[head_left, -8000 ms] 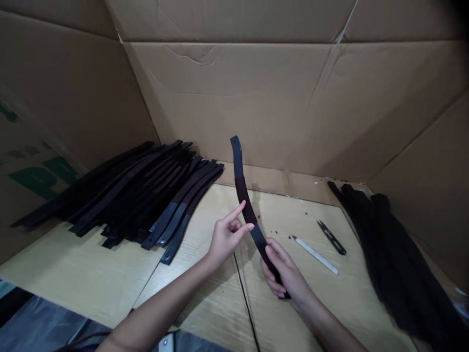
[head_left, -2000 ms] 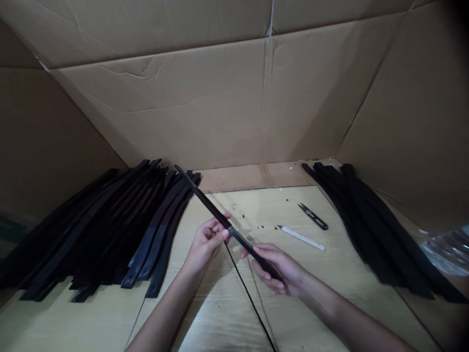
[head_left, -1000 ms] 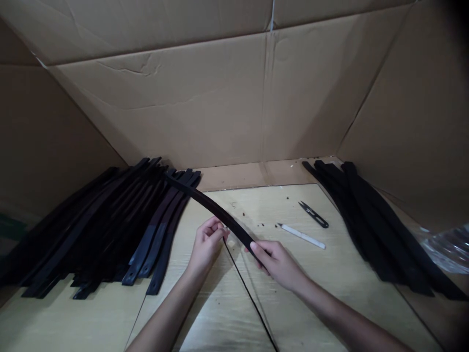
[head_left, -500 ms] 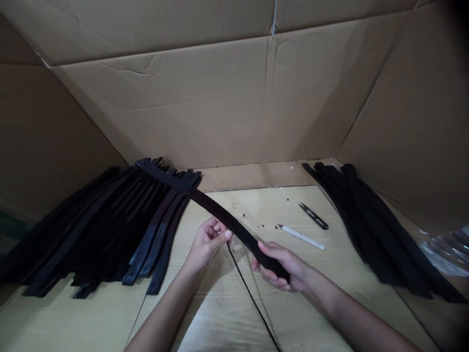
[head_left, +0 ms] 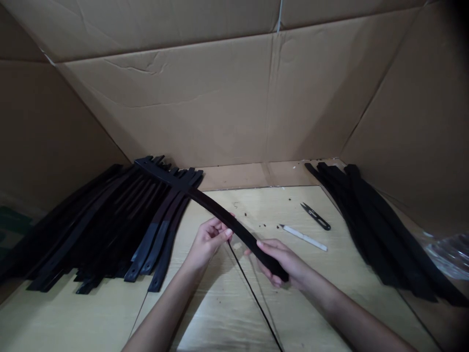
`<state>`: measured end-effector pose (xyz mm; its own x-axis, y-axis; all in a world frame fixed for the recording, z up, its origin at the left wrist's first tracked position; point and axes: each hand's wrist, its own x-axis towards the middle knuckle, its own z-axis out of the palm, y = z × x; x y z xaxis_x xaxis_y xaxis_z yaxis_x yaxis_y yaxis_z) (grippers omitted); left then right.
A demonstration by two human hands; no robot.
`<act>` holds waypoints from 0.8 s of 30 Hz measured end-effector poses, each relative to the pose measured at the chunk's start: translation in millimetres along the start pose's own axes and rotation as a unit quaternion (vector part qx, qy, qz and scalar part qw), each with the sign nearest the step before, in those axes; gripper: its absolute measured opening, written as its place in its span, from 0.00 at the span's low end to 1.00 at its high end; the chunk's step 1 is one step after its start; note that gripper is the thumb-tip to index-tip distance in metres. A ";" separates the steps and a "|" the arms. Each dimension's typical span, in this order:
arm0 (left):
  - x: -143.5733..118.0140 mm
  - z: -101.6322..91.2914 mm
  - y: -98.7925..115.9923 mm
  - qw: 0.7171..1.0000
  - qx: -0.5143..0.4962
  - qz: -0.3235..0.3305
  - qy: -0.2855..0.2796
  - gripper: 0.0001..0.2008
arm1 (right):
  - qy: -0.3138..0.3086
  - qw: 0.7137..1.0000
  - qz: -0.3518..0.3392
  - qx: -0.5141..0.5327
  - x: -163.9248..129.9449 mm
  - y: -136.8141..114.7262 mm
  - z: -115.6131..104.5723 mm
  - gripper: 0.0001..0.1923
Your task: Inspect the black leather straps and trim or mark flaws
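Slanting across the middle of the frame, the strip (head_left: 211,204) is clasped at its lower end by the right hand (head_left: 281,259); the cord (head_left: 253,292) is pinched by the left hand (head_left: 207,241).

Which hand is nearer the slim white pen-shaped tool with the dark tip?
Right. The right hand, gripping the near end of the curved black strip, is just below-left of the white tool; the left hand is farther left.
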<state>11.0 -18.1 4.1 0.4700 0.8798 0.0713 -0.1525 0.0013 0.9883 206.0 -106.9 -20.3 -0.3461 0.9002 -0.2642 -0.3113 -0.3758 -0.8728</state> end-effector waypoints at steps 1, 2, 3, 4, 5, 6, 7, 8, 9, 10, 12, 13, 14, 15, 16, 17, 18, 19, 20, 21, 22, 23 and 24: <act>0.2 0.0 0.3 1.000 0.008 0.002 0.002 0.15 | 0.024 0.999 -0.027 -0.033 0.6 0.6 0.3 0.25; 0.5 -0.2 0.6 1.000 0.017 0.004 0.003 0.12 | 0.048 0.995 -0.057 -0.067 1.0 1.2 0.7 0.25; 0.8 -0.3 0.7 1.000 0.025 0.006 0.007 0.10 | 0.070 0.988 -0.091 -0.105 1.2 1.8 1.2 0.24; 1.1 -0.4 0.8 0.999 0.032 0.008 0.012 0.10 | 0.090 0.977 -0.124 -0.147 1.2 2.2 1.8 0.24; 1.4 -0.4 0.9 0.999 0.039 0.009 0.018 0.11 | 0.109 0.963 -0.153 -0.192 1.0 2.4 2.6 0.24; 1.7 -0.1 0.9 0.999 0.046 0.009 0.025 0.12 | 0.127 0.947 -0.177 -0.236 0.8 2.3 3.3 0.24; 2.0 0.4 1.0 0.998 0.053 0.008 0.033 0.13 | 0.143 0.930 -0.196 -0.275 0.5 2.2 3.9 0.23; 2.3 1.1 1.1 0.997 0.059 0.006 0.040 0.13 | 0.159 0.914 -0.211 -0.308 0.2 1.9 4.4 0.20; 2.5 2.0 1.4 0.997 0.066 0.002 0.045 0.13 | 0.173 0.898 -0.223 -0.337 -0.2 1.7 4.7 0.18; 2.6 2.8 1.7 0.996 0.072 -0.003 0.048 0.14 | 0.186 0.883 -0.232 -0.363 -0.6 1.5 4.7 0.17; 2.5 4.1 2.6 0.996 0.078 -0.012 0.047 0.14 | 0.201 0.853 -0.241 -0.416 -1.5 1.4 4.6 0.16; 2.3 4.5 3.0 0.996 0.078 -0.016 0.041 0.13 | 0.204 0.839 -0.241 -0.442 -1.9 1.6 4.6 0.17; 2.0 4.7 3.3 0.996 0.077 -0.018 0.036 0.13 | 0.205 0.827 -0.239 -0.466 -2.4 1.9 4.6 0.17; 1.6 4.9 3.5 0.997 0.074 -0.018 0.031 0.13 | 0.206 0.816 -0.237 -0.485 -2.8 2.4 4.7 0.18; 1.3 5.0 3.4 0.997 0.071 -0.018 0.029 0.13 | 0.206 0.807 -0.235 -0.501 -3.1 3.0 4.9 0.18; 1.0 5.2 3.2 0.997 0.068 -0.018 0.030 0.13 | 0.206 0.799 -0.232 -0.515 -3.2 3.7 5.1 0.19; 0.7 5.5 2.6 0.997 0.065 -0.018 0.036 0.13 | 0.205 0.792 -0.228 -0.529 -3.3 4.5 5.3 0.19; 0.6 6.0 1.8 0.997 0.060 -0.016 0.045 0.13 | 0.204 0.785 -0.223 -0.541 -3.2 5.4 5.4 0.20; 0.6 6.6 0.6 0.997 0.054 -0.015 0.054 0.13 | 0.204 0.779 -0.218 -0.552 -3.1 6.1 5.6 0.20; 0.8 7.1 -0.9 0.997 0.046 -0.015 0.062 0.13 | 0.203 0.774 -0.214 -0.561 -2.9 6.7 5.8 0.21; 1.0 7.6 -2.8 0.997 0.038 -0.014 0.069 0.14 | 0.201 0.771 -0.209 -0.567 -2.9 7.1 6.1 0.21; 1.4 7.8 -4.9 0.997 0.029 -0.014 0.074 0.14 | 0.198 0.770 -0.206 -0.571 -2.9 7.0 6.6 0.21; 1.7 7.8 -7.1 0.997 0.023 -0.014 0.077 0.13 | 0.194 0.771 -0.205 -0.571 -3.1 6.6 7.2 0.21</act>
<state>19.7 -20.3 -1.8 0.3343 0.9421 0.0259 -0.1003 0.0082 0.9949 198.6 -113.7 -22.3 -0.0651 0.9734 0.2197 0.7345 0.1958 -0.6497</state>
